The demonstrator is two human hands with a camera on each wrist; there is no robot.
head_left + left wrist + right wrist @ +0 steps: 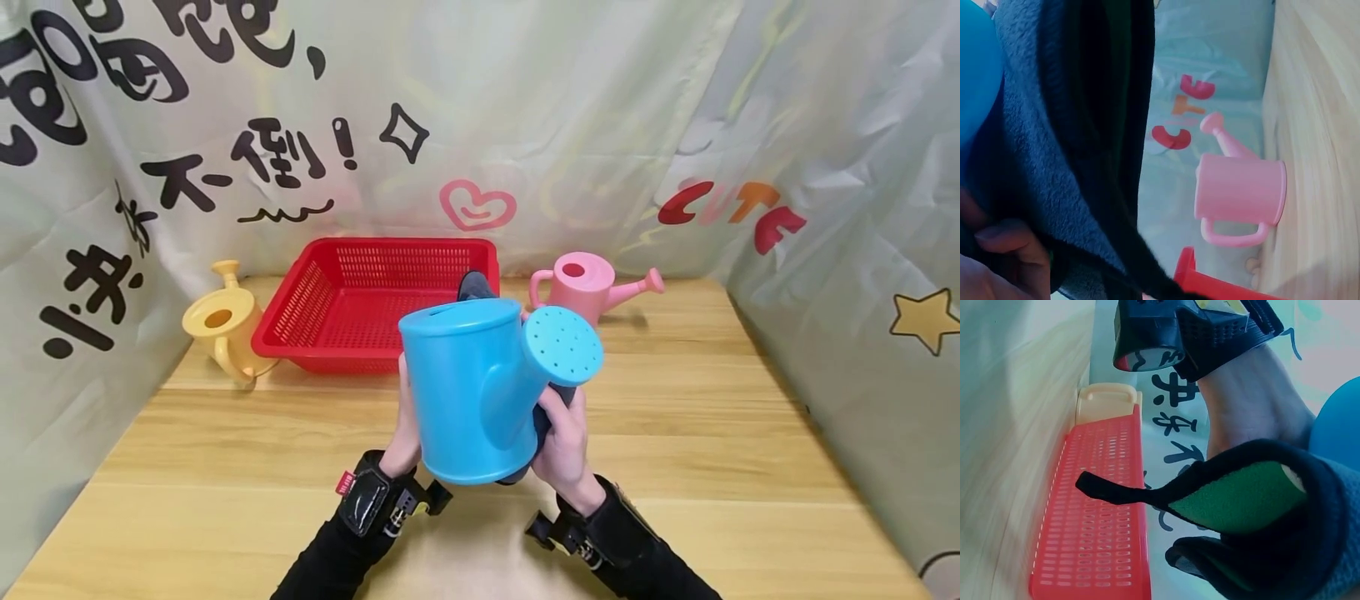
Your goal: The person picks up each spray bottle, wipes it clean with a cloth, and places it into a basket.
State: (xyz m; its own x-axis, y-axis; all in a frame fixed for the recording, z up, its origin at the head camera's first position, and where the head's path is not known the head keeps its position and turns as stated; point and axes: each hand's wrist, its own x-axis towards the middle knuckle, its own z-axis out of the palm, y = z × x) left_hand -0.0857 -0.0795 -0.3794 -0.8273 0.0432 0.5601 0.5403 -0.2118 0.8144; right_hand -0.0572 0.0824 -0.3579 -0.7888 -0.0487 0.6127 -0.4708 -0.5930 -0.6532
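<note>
A blue watering can (465,408) is held up above the table, its round perforated rose facing the camera on the right. My left hand (406,425) grips it from the left side; most of those fingers are hidden behind the can. Against the can's far side and underside lies a dark cloth (1091,181) with a black bound edge. Its green inner face (1241,494) shows in the right wrist view. On the right, my right hand (564,446) pinches this cloth below the rose, thumb on top. Curled left fingers (1016,250) touch the cloth in the left wrist view.
Behind the hands, a red perforated basket (360,363) stands on the wooden table (697,433). A yellow watering can (197,321) is at its left, a pink one (581,287) at its right. Printed curtains (600,125) enclose the back and sides.
</note>
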